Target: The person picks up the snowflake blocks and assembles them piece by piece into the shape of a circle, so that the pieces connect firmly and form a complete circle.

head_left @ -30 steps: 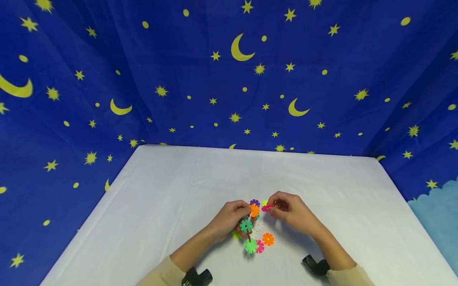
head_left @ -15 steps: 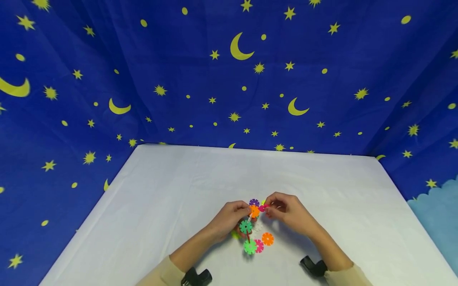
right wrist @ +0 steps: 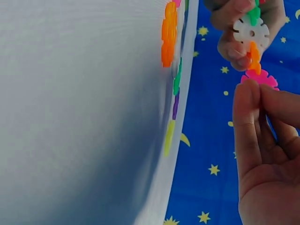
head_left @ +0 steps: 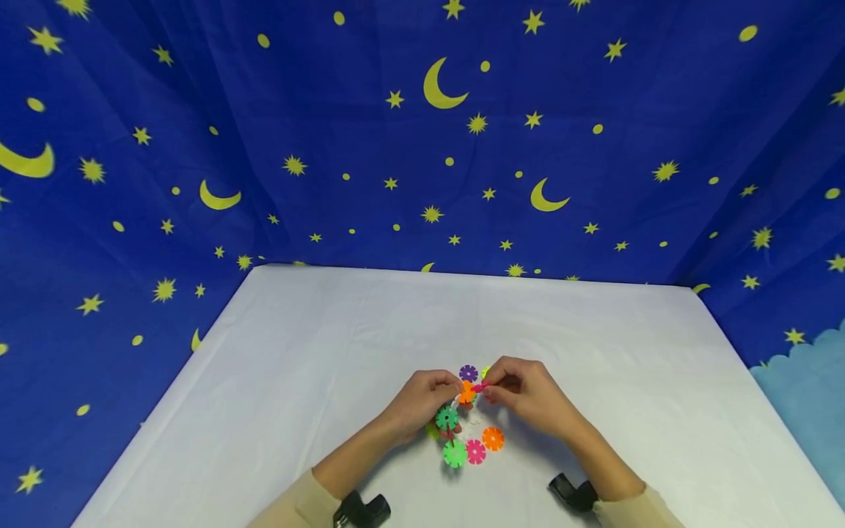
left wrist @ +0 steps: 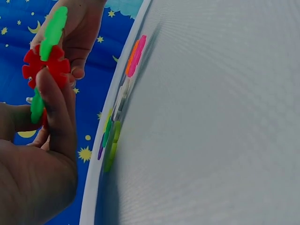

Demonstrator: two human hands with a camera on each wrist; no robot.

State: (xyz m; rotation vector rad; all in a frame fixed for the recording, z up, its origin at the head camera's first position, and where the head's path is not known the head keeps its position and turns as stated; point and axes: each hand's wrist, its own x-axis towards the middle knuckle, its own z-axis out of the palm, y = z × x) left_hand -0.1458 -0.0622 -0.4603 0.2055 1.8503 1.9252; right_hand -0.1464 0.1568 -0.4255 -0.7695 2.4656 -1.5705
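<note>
Above the table, my left hand [head_left: 417, 403] grips a chain of notched plastic discs slotted into one another. The chain runs from an orange disc [head_left: 466, 393] through a white disc [right wrist: 243, 31], a green disc [head_left: 447, 418] and a red disc [left wrist: 58, 68] to a light green disc [head_left: 455, 454] at its near end. Between thumb and fingertips, my right hand [head_left: 538, 396] pinches a bright pink disc [right wrist: 266, 79]. Its edge meets the orange disc in the right wrist view. Fingers partly cover the middle of the chain.
Loose discs lie on the white table [head_left: 356, 323] under and around the hands: pink [head_left: 475, 452], orange [head_left: 493, 438], purple [head_left: 469, 373], yellow [head_left: 485, 371] and several others. A blue curtain [head_left: 370, 132] with moons and stars stands behind. Black devices [head_left: 571, 493] sit at both wrists.
My right hand has moved left, bringing the pink disc from a gap away up to the orange disc. The chain's near end has swung slightly left, uncovering more of the loose pink disc.
</note>
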